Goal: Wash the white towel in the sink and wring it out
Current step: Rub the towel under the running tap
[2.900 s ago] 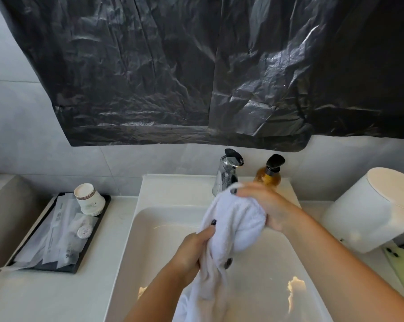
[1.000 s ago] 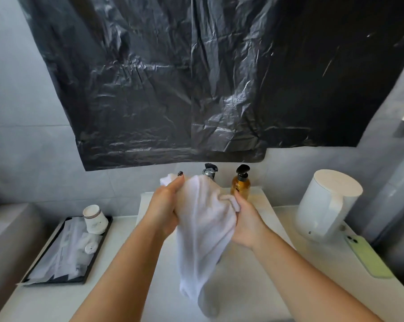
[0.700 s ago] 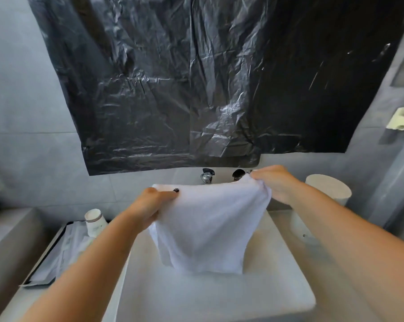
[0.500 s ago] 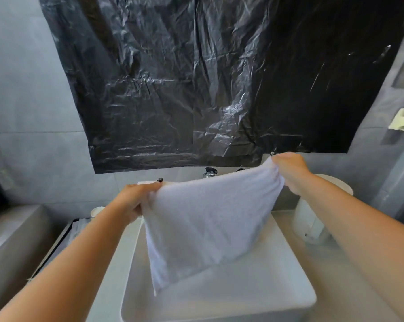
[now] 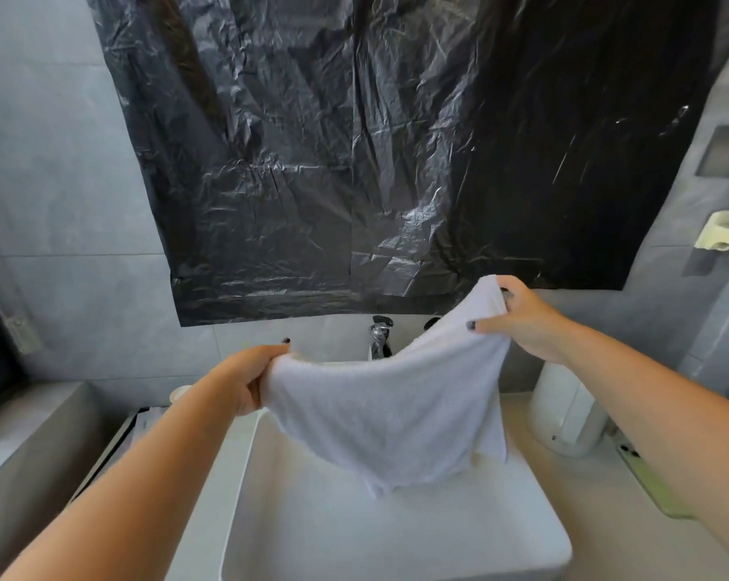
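The white towel hangs spread out in the air above the white rectangular sink. My left hand grips its left top corner. My right hand pinches the right top corner, held higher than the left. The towel's lower edge sags to a point over the basin without touching it. The chrome faucet shows just behind the towel's top edge.
A white cylindrical container stands on the counter right of the sink, with a pale green phone beside it. A dark tray lies left of the sink. Black plastic sheeting covers the wall above.
The towel went from bunched between both hands to stretched wide. My hands moved apart, the right one rising. The camera pulled back and up from the sink.
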Demonstrator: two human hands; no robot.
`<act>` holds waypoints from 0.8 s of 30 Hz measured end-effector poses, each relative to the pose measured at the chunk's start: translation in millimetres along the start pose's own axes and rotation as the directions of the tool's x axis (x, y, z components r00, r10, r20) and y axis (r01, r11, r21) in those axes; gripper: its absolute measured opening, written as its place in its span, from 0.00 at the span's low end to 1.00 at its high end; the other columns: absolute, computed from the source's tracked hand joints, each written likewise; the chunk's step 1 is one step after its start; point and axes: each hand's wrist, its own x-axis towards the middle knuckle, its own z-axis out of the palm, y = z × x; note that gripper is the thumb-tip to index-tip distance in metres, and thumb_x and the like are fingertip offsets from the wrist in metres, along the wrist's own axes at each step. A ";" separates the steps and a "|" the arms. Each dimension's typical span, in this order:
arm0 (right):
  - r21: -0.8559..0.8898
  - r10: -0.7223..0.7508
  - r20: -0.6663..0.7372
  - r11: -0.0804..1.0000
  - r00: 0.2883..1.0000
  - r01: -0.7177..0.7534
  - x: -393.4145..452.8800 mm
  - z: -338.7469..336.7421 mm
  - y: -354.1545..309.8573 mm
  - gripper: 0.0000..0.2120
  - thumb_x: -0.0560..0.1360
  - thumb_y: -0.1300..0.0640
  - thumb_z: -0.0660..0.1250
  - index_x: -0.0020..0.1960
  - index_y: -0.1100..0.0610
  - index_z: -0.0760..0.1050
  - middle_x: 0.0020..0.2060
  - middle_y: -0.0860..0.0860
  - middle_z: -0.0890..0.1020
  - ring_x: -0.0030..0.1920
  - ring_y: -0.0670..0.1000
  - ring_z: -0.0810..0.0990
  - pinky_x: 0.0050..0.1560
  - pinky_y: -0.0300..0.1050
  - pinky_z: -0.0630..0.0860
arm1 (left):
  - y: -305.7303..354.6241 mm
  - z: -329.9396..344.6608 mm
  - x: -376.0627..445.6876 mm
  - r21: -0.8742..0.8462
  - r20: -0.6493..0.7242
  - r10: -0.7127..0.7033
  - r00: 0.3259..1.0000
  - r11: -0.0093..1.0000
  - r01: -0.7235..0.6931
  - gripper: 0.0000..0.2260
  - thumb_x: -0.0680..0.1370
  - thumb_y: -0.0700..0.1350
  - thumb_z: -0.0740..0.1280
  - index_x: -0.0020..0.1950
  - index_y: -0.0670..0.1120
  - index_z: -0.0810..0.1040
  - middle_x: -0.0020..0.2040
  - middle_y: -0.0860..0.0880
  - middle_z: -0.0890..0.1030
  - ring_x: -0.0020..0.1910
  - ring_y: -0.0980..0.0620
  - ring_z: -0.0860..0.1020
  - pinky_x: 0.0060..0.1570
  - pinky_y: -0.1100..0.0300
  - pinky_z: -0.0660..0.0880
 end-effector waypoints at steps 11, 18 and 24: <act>0.078 0.113 -0.304 0.993 0.946 -0.094 2.6 -18.2 2.3 0.08 0.77 0.59 0.69 0.56 0.59 0.79 0.55 0.56 0.80 0.56 0.58 0.78 0.53 0.51 0.77 | 0.3 2.4 -1.2 -0.089 -0.114 0.354 0.928 0.927 -0.364 0.04 0.80 0.43 0.69 0.50 0.43 0.80 0.47 0.45 0.83 0.46 0.48 0.82 0.50 0.52 0.79; 0.279 0.083 -0.292 0.960 0.953 0.002 8.4 -30.2 -4.0 0.30 0.73 0.63 0.74 0.71 0.58 0.66 0.61 0.54 0.71 0.61 0.57 0.73 0.60 0.52 0.75 | 26.6 -8.7 -19.0 -0.134 -0.085 0.452 0.888 0.878 -0.460 0.11 0.76 0.45 0.73 0.57 0.43 0.83 0.54 0.48 0.85 0.56 0.48 0.82 0.54 0.52 0.77; -0.538 -0.174 -0.043 0.834 0.984 0.124 8.6 -25.4 -20.0 0.05 0.73 0.61 0.73 0.49 0.57 0.82 0.51 0.53 0.81 0.55 0.57 0.78 0.51 0.52 0.76 | 35.9 0.8 -20.4 -0.169 -0.147 0.435 0.888 0.874 -0.456 0.08 0.74 0.40 0.74 0.53 0.42 0.84 0.52 0.45 0.85 0.53 0.46 0.83 0.58 0.49 0.78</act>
